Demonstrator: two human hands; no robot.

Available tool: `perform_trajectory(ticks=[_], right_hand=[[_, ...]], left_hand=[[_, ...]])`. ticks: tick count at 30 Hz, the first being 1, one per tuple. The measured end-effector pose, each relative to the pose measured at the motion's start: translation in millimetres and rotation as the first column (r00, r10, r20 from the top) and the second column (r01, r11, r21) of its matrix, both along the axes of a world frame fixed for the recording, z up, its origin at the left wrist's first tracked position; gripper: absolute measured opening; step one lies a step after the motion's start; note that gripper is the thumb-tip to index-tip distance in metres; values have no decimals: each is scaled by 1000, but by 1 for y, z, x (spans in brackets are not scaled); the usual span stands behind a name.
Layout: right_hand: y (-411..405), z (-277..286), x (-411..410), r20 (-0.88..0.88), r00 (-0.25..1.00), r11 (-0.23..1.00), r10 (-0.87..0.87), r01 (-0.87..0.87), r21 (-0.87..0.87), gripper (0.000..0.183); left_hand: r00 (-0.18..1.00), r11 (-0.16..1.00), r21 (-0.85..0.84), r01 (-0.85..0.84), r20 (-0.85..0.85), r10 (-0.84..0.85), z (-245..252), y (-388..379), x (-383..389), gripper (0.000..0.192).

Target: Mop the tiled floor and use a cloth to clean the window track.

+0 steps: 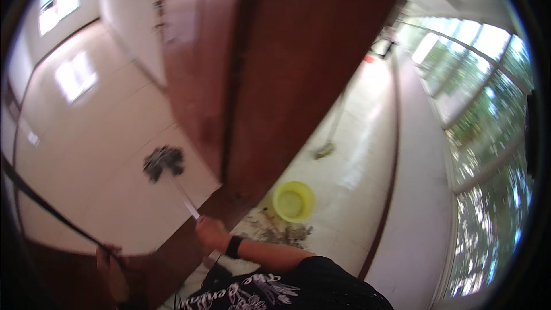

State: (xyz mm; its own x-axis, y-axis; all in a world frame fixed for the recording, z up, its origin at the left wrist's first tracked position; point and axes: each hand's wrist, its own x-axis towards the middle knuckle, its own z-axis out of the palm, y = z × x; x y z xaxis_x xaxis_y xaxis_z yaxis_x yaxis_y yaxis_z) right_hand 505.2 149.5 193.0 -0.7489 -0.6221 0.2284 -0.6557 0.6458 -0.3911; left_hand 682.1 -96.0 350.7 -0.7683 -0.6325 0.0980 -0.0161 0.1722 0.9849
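Note:
My right hand (211, 232), with a black band on its wrist, is closed around the pale handle (186, 198) of a mop. The handle slants up and left to a grey, shaggy mop head (163, 163) over the light tiled floor (99, 159). At the lower left is my left hand (111, 262), its fingers against a long, dark, curved strip (56, 213). Blur and shade hide whether it grips that strip. A yellow-green plastic bucket (293, 201) stands to the right of my right hand, beside scattered brown debris (280, 230).
A reddish-brown door (193, 73) and a wide dark-red frame (297, 64) part the room from a corridor. In the corridor a broom (325, 150) touches the floor. Farther off are a person (389, 36) and a red object (369, 58). Large windows (486, 107) line the right.

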Motion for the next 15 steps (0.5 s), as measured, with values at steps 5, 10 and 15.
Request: perform_trajectory(ticks=[5, 10, 15], right_hand=[[-69, 60, -71, 139, 985, 979, -102, 75, 189, 28], [-123, 82, -103, -70, 983, 985, 169, -166, 46, 28], [-162, 90, -97, -164, 911, 921, 379, -388, -26, 25]], left_hand=[[995, 1000, 3, 26, -96, -26, 74, -35, -86, 8], [990, 990, 32, -140, -25, 141, 82, -68, -67, 12], [934, 934, 16, -358, 22, 358, 79, -63, -27, 11]])
